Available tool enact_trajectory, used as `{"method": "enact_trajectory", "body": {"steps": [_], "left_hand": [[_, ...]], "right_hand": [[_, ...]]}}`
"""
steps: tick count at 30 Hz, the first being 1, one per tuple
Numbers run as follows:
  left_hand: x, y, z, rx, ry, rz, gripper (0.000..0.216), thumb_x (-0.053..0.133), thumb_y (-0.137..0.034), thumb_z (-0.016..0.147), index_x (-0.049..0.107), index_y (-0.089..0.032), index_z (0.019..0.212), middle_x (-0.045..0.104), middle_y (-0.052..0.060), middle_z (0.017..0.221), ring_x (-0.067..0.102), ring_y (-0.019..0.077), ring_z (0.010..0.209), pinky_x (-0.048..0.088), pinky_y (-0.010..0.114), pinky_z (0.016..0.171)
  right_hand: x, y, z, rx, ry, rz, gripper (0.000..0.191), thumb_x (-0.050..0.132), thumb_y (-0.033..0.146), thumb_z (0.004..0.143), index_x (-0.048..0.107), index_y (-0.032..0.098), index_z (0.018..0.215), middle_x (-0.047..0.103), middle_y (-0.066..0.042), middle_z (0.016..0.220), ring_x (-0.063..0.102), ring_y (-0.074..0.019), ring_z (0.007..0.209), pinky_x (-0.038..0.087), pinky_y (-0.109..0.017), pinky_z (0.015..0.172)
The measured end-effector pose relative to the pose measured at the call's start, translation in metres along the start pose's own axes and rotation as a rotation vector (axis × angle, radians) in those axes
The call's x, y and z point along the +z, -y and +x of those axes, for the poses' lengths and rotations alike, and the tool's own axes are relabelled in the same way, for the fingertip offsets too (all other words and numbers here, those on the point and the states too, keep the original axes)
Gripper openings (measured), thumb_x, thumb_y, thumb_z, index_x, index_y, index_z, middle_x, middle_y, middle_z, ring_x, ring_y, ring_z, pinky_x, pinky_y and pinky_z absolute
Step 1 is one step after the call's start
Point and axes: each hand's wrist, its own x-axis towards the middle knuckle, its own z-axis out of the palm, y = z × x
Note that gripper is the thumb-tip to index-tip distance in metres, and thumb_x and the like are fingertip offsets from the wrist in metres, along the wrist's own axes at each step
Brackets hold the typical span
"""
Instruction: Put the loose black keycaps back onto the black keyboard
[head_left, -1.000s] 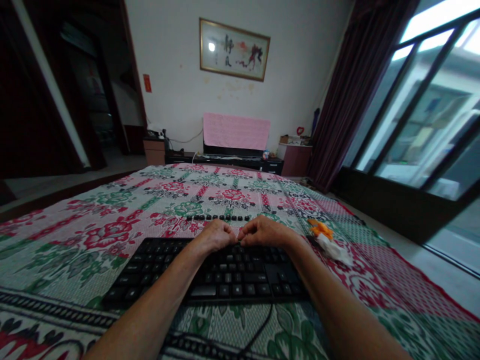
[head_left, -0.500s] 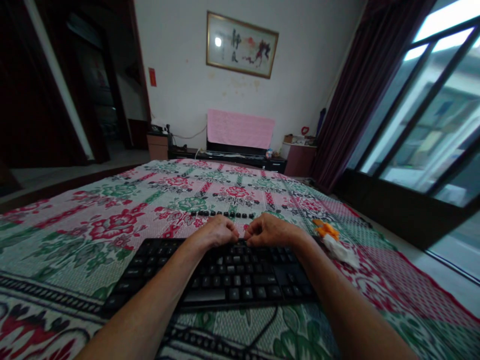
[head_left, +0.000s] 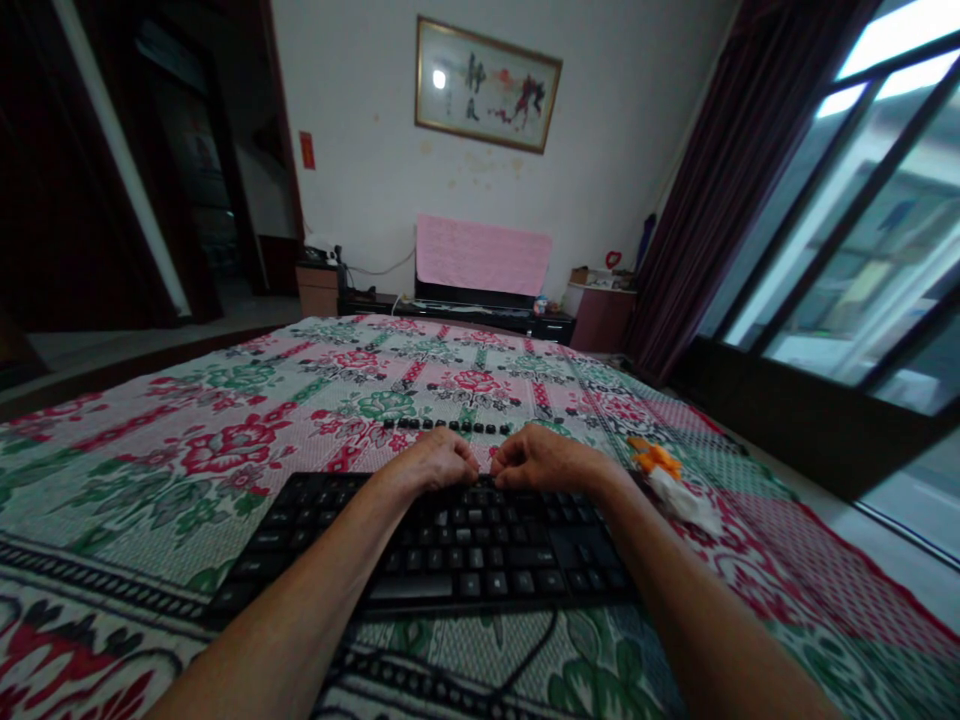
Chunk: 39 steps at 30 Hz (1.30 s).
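A black keyboard [head_left: 480,556] lies on the patterned bedspread, its cable running from the near side. Over its far edge, my left hand [head_left: 447,460] has its fingers curled in and pressed together. My right hand [head_left: 529,460] is close beside it, thumb and fingers pinched at the same edge. Both sets of fingertips touch or hover just at the top row of keys. Whether either holds a small piece is too small and dark to make out. Just beyond the hands, several loose black keycaps [head_left: 451,426] stand in a row on the cloth.
An orange cloth or wrapper [head_left: 656,458] and a crumpled white tissue [head_left: 686,500] lie right of the keyboard. The flowered bedspread [head_left: 247,520] spreads all around. Farther off stands a low black cabinet [head_left: 480,318] with a pink-covered screen [head_left: 484,252].
Both hands stay pinched at the keyboard's far edge with hardly any movement. The view has shifted very slightly.
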Motion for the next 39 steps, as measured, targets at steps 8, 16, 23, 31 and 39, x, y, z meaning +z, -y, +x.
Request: {"method": "enact_trajectory", "body": {"steps": [8, 16, 23, 31, 39], "left_hand": [[0.001, 0.000, 0.000, 0.007, -0.013, 0.005, 0.014, 0.051, -0.020, 0.051, 0.061, -0.015, 0.060, 0.050, -0.004, 0.048, 0.041, 0.0059, 0.043, 0.030, 0.016, 0.040], [0.001, 0.002, 0.002, 0.013, -0.005, 0.002, 0.013, 0.052, -0.019, 0.050, 0.061, -0.015, 0.059, 0.050, -0.005, 0.047, 0.041, 0.0060, 0.043, 0.030, 0.016, 0.040], [0.000, 0.000, 0.000, -0.007, -0.011, 0.008, 0.013, 0.052, -0.019, 0.051, 0.061, -0.015, 0.059, 0.049, -0.005, 0.047, 0.041, 0.0059, 0.042, 0.029, 0.016, 0.039], [0.001, 0.001, 0.002, 0.005, -0.013, 0.009, 0.013, 0.052, -0.020, 0.051, 0.061, -0.015, 0.059, 0.049, -0.005, 0.047, 0.041, 0.0058, 0.043, 0.029, 0.016, 0.039], [0.002, 0.004, 0.005, 0.026, 0.000, -0.012, 0.010, 0.052, -0.019, 0.052, 0.059, -0.014, 0.056, 0.047, -0.005, 0.045, 0.039, 0.0051, 0.041, 0.026, 0.016, 0.038]], "right_hand": [[-0.004, 0.001, -0.002, 0.012, -0.003, 0.024, 0.022, 0.044, 0.027, 0.066, 0.061, 0.014, 0.072, 0.048, 0.003, 0.056, 0.036, -0.0057, 0.049, 0.027, -0.017, 0.046], [-0.005, 0.000, -0.003, 0.041, -0.008, 0.047, 0.021, 0.047, 0.026, 0.064, 0.062, 0.016, 0.075, 0.053, 0.003, 0.060, 0.039, -0.0067, 0.052, 0.029, -0.017, 0.047], [-0.002, -0.001, 0.001, 0.020, 0.010, -0.026, 0.024, 0.047, 0.027, 0.064, 0.063, 0.015, 0.077, 0.053, 0.002, 0.061, 0.041, -0.0070, 0.053, 0.031, -0.017, 0.049], [-0.001, 0.008, -0.001, 0.068, -0.023, -0.114, 0.022, 0.046, 0.027, 0.064, 0.062, 0.014, 0.073, 0.052, 0.002, 0.057, 0.039, -0.0060, 0.049, 0.026, -0.017, 0.042], [0.001, 0.018, -0.002, 0.095, -0.056, -0.203, 0.021, 0.046, 0.026, 0.064, 0.062, 0.016, 0.073, 0.058, -0.001, 0.061, 0.047, -0.0087, 0.053, 0.030, -0.018, 0.045]]}}
